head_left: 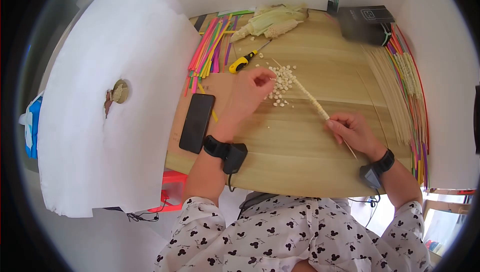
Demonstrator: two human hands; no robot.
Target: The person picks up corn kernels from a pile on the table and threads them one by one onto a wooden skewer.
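A thin bamboo skewer [351, 150] is pinched in my right hand [354, 131], slanting up and to the left. White corn kernels are threaded in a row [311, 98] along its upper part, from just above my fingers almost to the bare tip. My left hand [251, 92] is at the left edge of a pile of loose corn kernels [283, 79], its thumb and fingers curled together in a pinch. Anything between those fingertips is too small to make out. Both wrists wear black straps with small boxes.
Left of the pile lie a yellow screwdriver [243, 62], a black phone [197, 123] and colourful strips [210, 47]. Corn cobs with husks [272, 22] rest at the back. On the right are bare skewers [387, 92], filled skewers [407, 74] and a black box [365, 24]. White panels [110, 32] surround the table.
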